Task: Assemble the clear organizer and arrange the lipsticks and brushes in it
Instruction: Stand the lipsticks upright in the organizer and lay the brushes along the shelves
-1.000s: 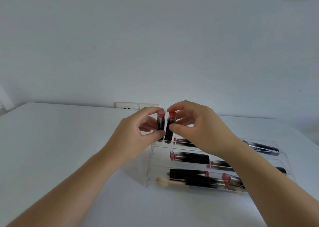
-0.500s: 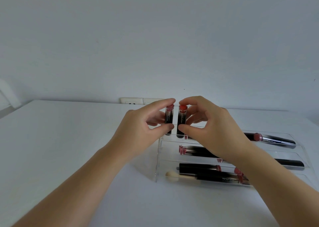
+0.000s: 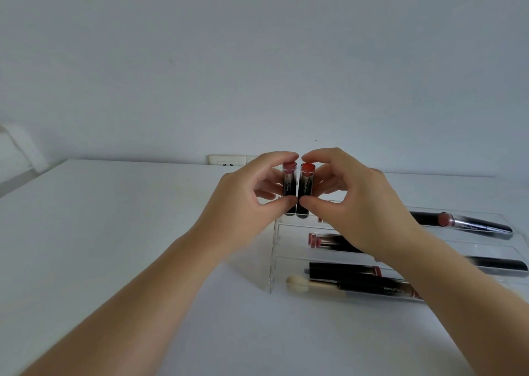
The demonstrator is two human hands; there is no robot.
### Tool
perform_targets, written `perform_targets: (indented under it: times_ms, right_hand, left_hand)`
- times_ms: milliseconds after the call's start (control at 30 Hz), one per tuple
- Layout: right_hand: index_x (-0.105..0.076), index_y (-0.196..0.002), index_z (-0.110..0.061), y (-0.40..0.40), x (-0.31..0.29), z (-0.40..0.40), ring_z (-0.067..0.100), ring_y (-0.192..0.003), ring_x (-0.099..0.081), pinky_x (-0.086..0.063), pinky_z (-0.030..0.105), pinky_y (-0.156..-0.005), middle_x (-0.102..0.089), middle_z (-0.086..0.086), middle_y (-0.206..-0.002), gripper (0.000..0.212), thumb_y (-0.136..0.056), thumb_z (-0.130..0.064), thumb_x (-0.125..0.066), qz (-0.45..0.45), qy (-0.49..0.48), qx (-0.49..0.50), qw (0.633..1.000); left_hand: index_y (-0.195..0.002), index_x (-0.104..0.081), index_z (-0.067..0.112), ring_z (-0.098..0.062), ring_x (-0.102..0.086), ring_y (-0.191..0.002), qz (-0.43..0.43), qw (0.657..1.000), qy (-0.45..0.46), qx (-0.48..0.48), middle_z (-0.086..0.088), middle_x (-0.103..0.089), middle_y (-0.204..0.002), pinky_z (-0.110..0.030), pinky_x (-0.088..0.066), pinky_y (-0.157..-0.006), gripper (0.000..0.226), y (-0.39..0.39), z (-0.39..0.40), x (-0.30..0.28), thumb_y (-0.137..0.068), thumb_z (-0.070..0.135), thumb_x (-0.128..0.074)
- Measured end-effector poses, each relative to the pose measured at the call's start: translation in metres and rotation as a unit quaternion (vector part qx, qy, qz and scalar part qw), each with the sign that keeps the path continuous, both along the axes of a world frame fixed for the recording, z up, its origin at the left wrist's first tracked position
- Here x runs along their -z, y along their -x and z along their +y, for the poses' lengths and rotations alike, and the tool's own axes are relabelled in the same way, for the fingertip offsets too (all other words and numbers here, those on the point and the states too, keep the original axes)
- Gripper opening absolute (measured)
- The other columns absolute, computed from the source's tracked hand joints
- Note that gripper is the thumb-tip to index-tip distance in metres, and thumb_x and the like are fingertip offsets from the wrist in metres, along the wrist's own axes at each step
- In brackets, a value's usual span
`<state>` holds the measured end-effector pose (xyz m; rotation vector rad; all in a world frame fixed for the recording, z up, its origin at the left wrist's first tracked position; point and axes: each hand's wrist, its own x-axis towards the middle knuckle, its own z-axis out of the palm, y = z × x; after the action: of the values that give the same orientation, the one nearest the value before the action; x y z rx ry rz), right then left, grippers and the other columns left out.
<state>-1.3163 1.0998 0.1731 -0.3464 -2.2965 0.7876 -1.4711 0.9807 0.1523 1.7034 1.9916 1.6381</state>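
"HengFang" on red-capped lipstick (image 3: 305, 190), pinched by right hand (image 3: 360, 204).

One head-worn camera looks forward and slightly down, close over the white table (image 3: 114, 232), facing the wall (image 3: 257, 60).

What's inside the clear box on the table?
The clear organizer holds lipsticks lying on their sides, like the lipstick in the front, plus a fluffy-tipped brush. The right hand and its arm cover part of each row.
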Motion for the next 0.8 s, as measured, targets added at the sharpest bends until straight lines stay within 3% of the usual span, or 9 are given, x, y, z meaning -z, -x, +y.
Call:
perform_targets:
  times_ms: [167, 300, 500, 800]
  right_hand:
    - [-0.056, -0.119, -0.041, -0.0002, 0.0002, 0.0009, -0.010, -0.088, -0.065, -0.040, -0.001, -0.079, -0.064, -0.030, -0.099, 0.053, -0.082, -0.011, -0.078, -0.004, -0.011, 0.004, 1.000]
    - [-0.058, -0.125, -0.036, -0.0007, 0.0013, 0.0021, -0.007, -0.088, -0.066, -0.042, 0.001, -0.082, -0.070, -0.021, -0.087, 0.054, -0.081, -0.011, -0.079, -0.004, -0.013, 0.009, 1.000]
    - [-0.056, -0.133, -0.033, 0.0003, 0.0029, 0.0023, -0.010, -0.091, -0.065, -0.041, -0.001, -0.085, -0.071, -0.020, -0.091, 0.059, -0.083, -0.009, -0.078, -0.017, -0.018, 0.003, 1.000]
    - [-0.051, -0.137, -0.036, 0.0002, 0.0045, 0.0029, -0.009, -0.093, -0.065, -0.040, -0.001, -0.086, -0.072, -0.020, -0.093, 0.065, -0.084, -0.011, -0.078, -0.010, -0.021, 0.005, 1.000]
  left_hand:
    - [-0.126, -0.063, 0.039, -0.007, -0.074, -0.089, 0.003, 1.000, -0.002, 0.000, 0.013, -0.075, -0.099, -0.025, -0.058, -0.086, 0.058, -0.0013, 0.0003, -0.0010, -0.082, 0.006, -0.082]
    - [-0.129, -0.062, 0.038, -0.008, -0.074, -0.091, 0.010, 1.000, 0.000, 0.000, 0.019, -0.073, -0.101, -0.029, -0.058, -0.086, 0.059, -0.0007, 0.0007, -0.0003, -0.082, 0.007, -0.082]
    - [-0.136, -0.054, 0.045, -0.012, -0.074, -0.092, -0.015, 1.000, 0.005, 0.010, 0.019, -0.074, -0.101, -0.038, -0.059, -0.088, 0.069, -0.0003, 0.0007, -0.0003, -0.081, 0.012, -0.081]
    - [-0.138, -0.050, 0.043, -0.010, -0.075, -0.094, -0.045, 0.999, 0.014, 0.017, 0.014, -0.076, -0.100, -0.040, -0.060, -0.088, 0.073, 0.0009, 0.0020, 0.0015, -0.080, 0.012, -0.081]
